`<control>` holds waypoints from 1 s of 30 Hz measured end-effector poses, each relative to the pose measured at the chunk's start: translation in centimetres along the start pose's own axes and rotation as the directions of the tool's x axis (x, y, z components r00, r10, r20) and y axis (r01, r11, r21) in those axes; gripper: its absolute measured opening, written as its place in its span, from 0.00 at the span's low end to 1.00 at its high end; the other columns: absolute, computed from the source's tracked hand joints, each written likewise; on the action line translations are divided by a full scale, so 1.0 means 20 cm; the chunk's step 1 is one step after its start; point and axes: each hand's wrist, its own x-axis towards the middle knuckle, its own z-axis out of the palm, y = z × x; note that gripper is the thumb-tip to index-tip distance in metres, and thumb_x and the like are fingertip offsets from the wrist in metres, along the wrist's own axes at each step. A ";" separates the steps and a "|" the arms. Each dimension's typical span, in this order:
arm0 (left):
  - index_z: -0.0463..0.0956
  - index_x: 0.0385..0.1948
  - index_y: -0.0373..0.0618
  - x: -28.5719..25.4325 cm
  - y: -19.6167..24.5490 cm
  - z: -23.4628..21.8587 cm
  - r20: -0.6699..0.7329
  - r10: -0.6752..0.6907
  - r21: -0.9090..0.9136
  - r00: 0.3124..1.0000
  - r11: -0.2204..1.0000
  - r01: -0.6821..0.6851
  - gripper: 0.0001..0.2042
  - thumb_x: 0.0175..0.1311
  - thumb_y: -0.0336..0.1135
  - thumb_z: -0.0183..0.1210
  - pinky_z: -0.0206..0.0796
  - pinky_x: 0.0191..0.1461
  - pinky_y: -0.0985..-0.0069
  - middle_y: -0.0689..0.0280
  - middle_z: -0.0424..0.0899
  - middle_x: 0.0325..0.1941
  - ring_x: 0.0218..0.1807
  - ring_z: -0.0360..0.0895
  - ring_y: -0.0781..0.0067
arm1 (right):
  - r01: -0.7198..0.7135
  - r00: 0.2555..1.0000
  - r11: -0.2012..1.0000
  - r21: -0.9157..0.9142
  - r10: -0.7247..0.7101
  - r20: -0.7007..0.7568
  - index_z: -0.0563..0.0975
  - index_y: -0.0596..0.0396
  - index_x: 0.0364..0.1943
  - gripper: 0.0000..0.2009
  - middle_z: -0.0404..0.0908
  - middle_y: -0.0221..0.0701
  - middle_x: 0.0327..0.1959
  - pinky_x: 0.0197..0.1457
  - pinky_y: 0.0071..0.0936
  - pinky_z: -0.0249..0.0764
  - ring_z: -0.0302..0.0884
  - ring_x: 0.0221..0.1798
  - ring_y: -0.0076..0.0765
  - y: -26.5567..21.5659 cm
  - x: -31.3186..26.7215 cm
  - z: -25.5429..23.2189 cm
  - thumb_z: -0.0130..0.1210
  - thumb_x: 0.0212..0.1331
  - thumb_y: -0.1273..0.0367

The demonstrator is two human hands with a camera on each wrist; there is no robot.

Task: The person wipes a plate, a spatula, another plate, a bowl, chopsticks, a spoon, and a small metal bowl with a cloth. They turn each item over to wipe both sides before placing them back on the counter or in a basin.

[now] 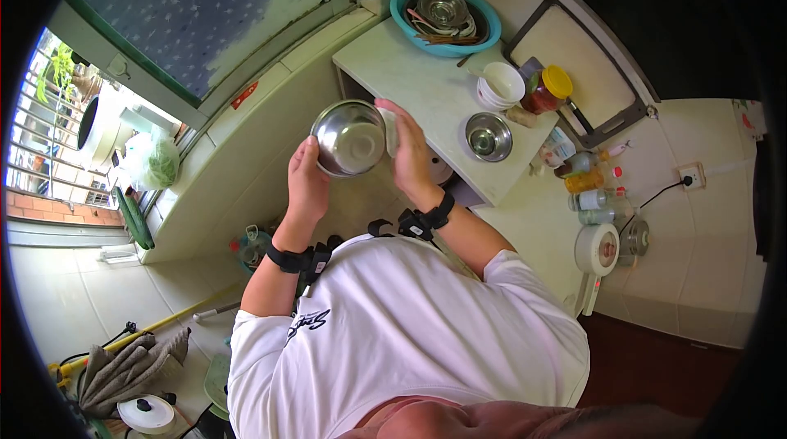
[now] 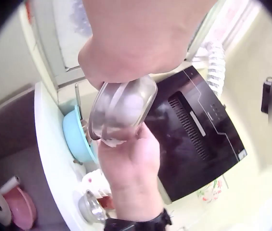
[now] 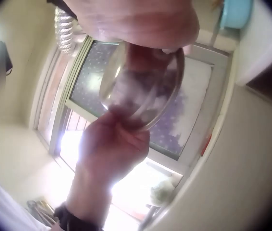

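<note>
A shiny metal bowl (image 1: 351, 137) (image 2: 124, 106) (image 3: 145, 89) is held up between both hands, tilted on its side. My left hand (image 1: 309, 181) (image 2: 136, 41) (image 3: 112, 149) grips its rim, with the thumb on the near side. At the opposite side, my right hand (image 1: 410, 154) (image 2: 130, 168) (image 3: 136, 21) holds a thin white cloth or paper (image 1: 391, 131) (image 2: 113, 142) against the bowl. The right fingers look fairly straight in the head view; the bowl partly hides them in the left wrist view.
On the white counter (image 1: 393, 70) stand a blue basin (image 1: 451, 50) with dishes, stacked white bowls (image 1: 500, 85) and another metal bowl (image 1: 489, 137). Several jars and bottles (image 1: 584, 182) line the wall. A cutting board (image 1: 557, 45) leans behind; a window (image 1: 213, 13) is at the left.
</note>
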 end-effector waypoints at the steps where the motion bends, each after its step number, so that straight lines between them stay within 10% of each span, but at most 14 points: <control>1: 0.76 0.39 0.43 -0.02 -0.01 0.06 -0.063 0.040 0.035 0.997 0.999 -0.038 0.14 0.77 0.43 0.48 0.69 0.44 0.80 0.70 0.81 0.36 0.37 0.76 0.80 | 0.093 0.992 0.973 -0.209 -0.073 0.104 0.70 0.66 0.62 0.21 0.71 0.43 0.66 0.72 0.32 0.61 0.67 0.69 0.41 -0.03 -0.01 0.03 0.35 0.76 0.66; 7: 0.68 0.24 0.46 -0.05 -0.02 0.01 0.160 0.163 0.592 0.974 0.774 -0.227 0.19 0.78 0.43 0.46 0.56 0.31 0.83 0.78 0.66 0.22 0.27 0.61 0.88 | 0.325 0.907 0.855 -0.404 -0.162 0.388 0.65 0.65 0.67 0.23 0.63 0.45 0.72 0.77 0.34 0.50 0.58 0.75 0.45 -0.16 0.00 0.10 0.38 0.76 0.63; 12: 0.70 0.26 0.44 -0.07 -0.01 0.01 0.178 0.125 0.630 0.976 0.747 -0.211 0.18 0.78 0.43 0.46 0.54 0.30 0.83 0.78 0.66 0.23 0.28 0.60 0.89 | 0.679 0.663 0.458 -0.575 -0.045 0.747 0.66 0.62 0.67 0.24 0.62 0.43 0.72 0.78 0.44 0.49 0.57 0.75 0.49 -0.25 -0.01 0.17 0.40 0.73 0.61; 17: 0.71 0.27 0.43 -0.09 -0.05 0.08 0.150 0.208 0.459 0.967 0.851 -0.254 0.18 0.78 0.44 0.46 0.52 0.28 0.84 0.79 0.66 0.22 0.26 0.60 0.88 | 0.786 0.550 0.375 -0.491 -0.061 0.833 0.70 0.61 0.63 0.21 0.71 0.43 0.65 0.75 0.47 0.56 0.67 0.68 0.47 -0.29 -0.03 0.22 0.46 0.71 0.63; 20: 0.70 0.26 0.43 -0.11 -0.01 0.05 0.125 0.142 0.600 0.982 0.777 -0.189 0.18 0.78 0.44 0.46 0.52 0.27 0.82 0.79 0.64 0.22 0.26 0.58 0.89 | 0.708 0.597 0.460 -0.536 0.015 0.802 0.69 0.59 0.65 0.22 0.69 0.41 0.66 0.72 0.43 0.59 0.67 0.67 0.44 -0.27 0.01 0.18 0.42 0.72 0.63; 23: 0.67 0.25 0.43 -0.10 -0.02 0.04 0.113 0.332 0.579 0.936 0.744 -0.334 0.19 0.79 0.43 0.46 0.50 0.27 0.79 0.79 0.62 0.21 0.26 0.56 0.87 | 0.154 0.836 0.883 -0.444 0.124 0.535 0.67 0.56 0.67 0.23 0.71 0.33 0.63 0.65 0.28 0.63 0.70 0.62 0.31 -0.15 0.00 0.11 0.35 0.77 0.57; 27: 0.65 0.23 0.43 -0.12 -0.04 0.06 0.174 0.548 0.676 0.818 0.538 -0.504 0.19 0.78 0.41 0.45 0.50 0.25 0.76 0.75 0.60 0.20 0.24 0.57 0.82 | 0.024 0.884 0.942 -0.336 0.137 0.448 0.66 0.58 0.67 0.25 0.68 0.34 0.66 0.68 0.31 0.64 0.68 0.66 0.36 -0.05 -0.01 0.14 0.33 0.77 0.54; 30: 0.66 0.23 0.42 -0.17 -0.06 0.04 0.299 0.616 0.734 0.729 0.340 -0.588 0.17 0.76 0.38 0.47 0.53 0.25 0.73 0.67 0.66 0.20 0.21 0.63 0.73 | -0.376 0.855 0.925 0.044 0.329 0.401 0.66 0.60 0.66 0.30 0.68 0.39 0.67 0.71 0.38 0.63 0.67 0.69 0.39 -0.01 0.00 0.15 0.35 0.75 0.49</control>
